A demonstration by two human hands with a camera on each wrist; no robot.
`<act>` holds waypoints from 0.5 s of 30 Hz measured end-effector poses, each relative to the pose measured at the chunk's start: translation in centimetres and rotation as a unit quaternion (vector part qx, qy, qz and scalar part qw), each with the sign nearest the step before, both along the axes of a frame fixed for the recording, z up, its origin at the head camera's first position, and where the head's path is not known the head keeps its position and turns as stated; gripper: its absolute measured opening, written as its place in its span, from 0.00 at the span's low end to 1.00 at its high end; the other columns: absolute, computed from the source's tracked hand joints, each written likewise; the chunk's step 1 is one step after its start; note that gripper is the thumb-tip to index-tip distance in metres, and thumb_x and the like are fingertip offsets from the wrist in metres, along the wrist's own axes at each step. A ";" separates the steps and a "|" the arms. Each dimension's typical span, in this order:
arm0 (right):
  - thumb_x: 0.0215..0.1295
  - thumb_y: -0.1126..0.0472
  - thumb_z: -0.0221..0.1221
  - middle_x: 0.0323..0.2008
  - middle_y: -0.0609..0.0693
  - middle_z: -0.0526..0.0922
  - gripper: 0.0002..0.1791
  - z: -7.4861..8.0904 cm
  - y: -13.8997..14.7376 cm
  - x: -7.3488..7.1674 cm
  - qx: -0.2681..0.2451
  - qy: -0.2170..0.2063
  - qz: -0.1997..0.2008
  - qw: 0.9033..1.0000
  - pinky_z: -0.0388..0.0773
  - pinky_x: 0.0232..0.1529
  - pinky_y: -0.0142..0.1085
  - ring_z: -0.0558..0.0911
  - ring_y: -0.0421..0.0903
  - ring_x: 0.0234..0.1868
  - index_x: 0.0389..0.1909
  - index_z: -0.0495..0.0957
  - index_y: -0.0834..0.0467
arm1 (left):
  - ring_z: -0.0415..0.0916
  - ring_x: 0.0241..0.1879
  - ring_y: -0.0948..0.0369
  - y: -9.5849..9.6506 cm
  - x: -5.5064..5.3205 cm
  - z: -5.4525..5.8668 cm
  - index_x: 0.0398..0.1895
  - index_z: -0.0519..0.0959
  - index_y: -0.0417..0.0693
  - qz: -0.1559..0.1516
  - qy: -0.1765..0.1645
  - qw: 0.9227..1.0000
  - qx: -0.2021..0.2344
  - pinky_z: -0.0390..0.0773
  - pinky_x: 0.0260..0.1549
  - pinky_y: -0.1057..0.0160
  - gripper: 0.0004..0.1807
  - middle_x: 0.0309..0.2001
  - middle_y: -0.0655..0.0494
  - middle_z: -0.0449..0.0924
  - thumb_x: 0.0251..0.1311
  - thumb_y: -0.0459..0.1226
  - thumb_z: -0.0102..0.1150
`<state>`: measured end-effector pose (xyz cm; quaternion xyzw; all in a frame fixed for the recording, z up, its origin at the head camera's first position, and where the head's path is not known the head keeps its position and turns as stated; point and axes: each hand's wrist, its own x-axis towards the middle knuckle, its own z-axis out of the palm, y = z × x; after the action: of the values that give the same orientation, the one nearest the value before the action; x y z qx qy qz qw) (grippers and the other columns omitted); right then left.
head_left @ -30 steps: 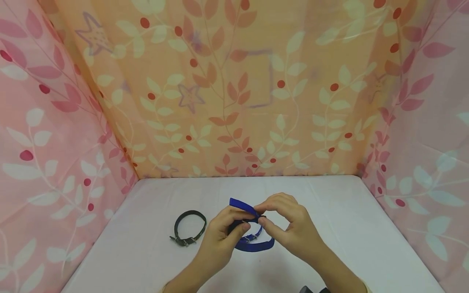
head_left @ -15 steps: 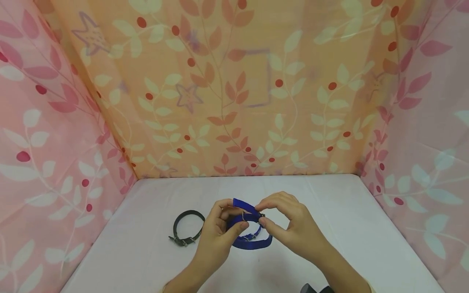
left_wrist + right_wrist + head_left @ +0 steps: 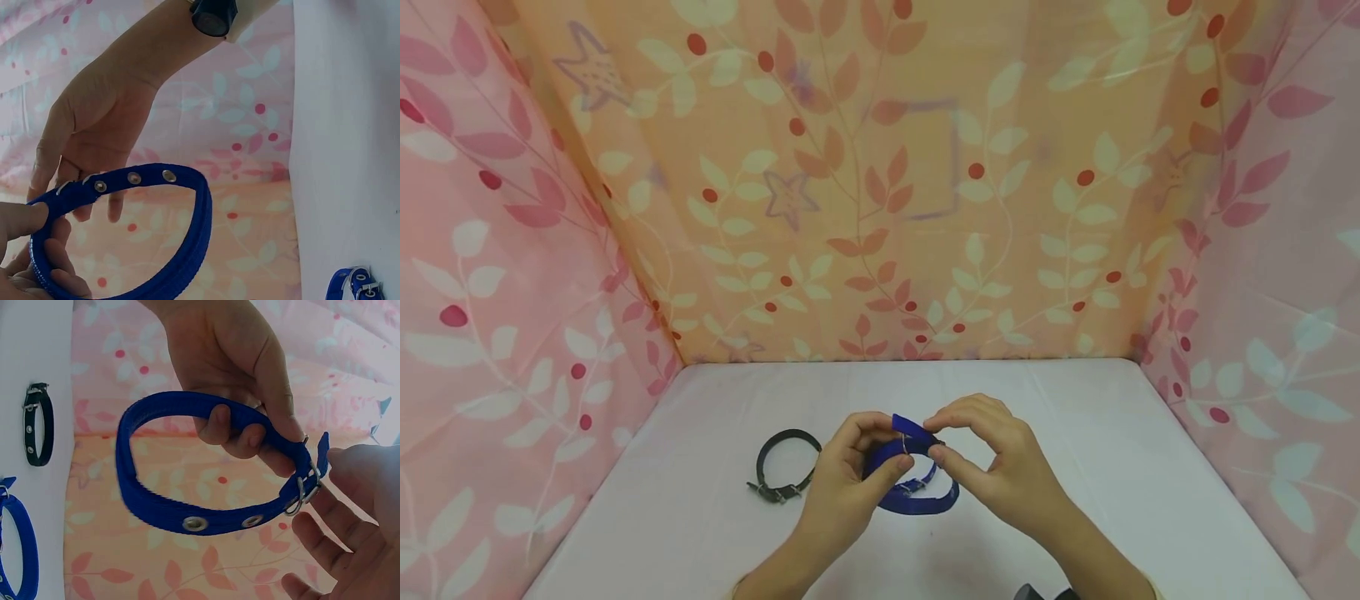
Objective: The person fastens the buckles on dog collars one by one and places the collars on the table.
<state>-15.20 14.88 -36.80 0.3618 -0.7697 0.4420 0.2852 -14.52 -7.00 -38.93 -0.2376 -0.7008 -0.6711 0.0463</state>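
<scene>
Both hands hold a blue dog collar [image 3: 159, 509] with metal eyelets, its strap bent into a loop above the table. My left hand [image 3: 842, 479] grips the band, thumb in front and fingers curled behind. Thumb and index finger of my right hand [image 3: 1003, 458] pinch it at the buckle [image 3: 312, 478]. The strap's free end [image 3: 910, 427] sticks up toward the left hand in the head view. Whether the prong sits in an eyelet, I cannot tell. Beneath the held loop lies a second blue collar [image 3: 359, 284], buckled and partly hidden in the head view.
A black collar [image 3: 787, 467], buckled into a ring, lies left of the hands on the white table [image 3: 662, 517]. Patterned cloth walls [image 3: 880, 208] enclose the back and sides. A dark grey object [image 3: 1030, 592] shows at the bottom edge.
The strap's free end has moved right and shows shorter. The left index finger has drawn back from across the strap, so a metal ring now shows. The right hand stays nearly in place.
</scene>
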 end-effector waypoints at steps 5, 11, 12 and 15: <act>0.57 0.68 0.74 0.44 0.39 0.86 0.21 -0.1 -0.1 -0.1 -0.004 0.019 0.013 1.000 0.73 0.57 0.32 0.81 0.41 0.50 0.48 0.84 0.47 | 0.84 0.47 0.55 0.2 0.0 -0.1 0.56 0.74 0.52 -0.002 -0.021 0.999 -0.035 0.83 0.52 0.64 0.21 0.46 0.54 0.85 0.63 0.36 0.71; 0.57 0.68 0.73 0.40 0.37 0.87 0.20 0.0 0.1 -0.3 0.005 0.029 0.020 0.999 0.72 0.57 0.32 0.82 0.40 0.47 0.46 0.86 0.46 | 0.84 0.47 0.56 0.3 0.1 -0.1 0.51 0.79 0.52 0.025 -0.024 0.999 -0.042 0.83 0.51 0.64 0.17 0.47 0.57 0.86 0.61 0.38 0.73; 0.56 0.69 0.73 0.40 0.37 0.87 0.20 0.1 0.2 -0.4 0.005 0.030 0.019 0.999 0.72 0.57 0.32 0.82 0.39 0.46 0.46 0.86 0.46 | 0.84 0.48 0.57 0.3 0.1 -0.1 0.51 0.80 0.52 0.029 -0.021 0.999 -0.040 0.83 0.51 0.64 0.16 0.47 0.57 0.86 0.61 0.38 0.73; 0.55 0.70 0.73 0.38 0.38 0.88 0.20 0.2 0.5 -0.7 0.001 0.039 0.018 0.999 0.72 0.57 0.32 0.82 0.39 0.45 0.46 0.87 0.47 | 0.84 0.49 0.57 0.4 0.1 -0.1 0.51 0.82 0.50 0.042 -0.009 0.999 -0.033 0.83 0.51 0.64 0.16 0.48 0.57 0.86 0.61 0.38 0.73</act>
<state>-15.87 15.37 -36.57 0.3924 -0.7519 0.4320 0.3066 -14.41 -6.65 -38.98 -0.2034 -0.7322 -0.6472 0.0601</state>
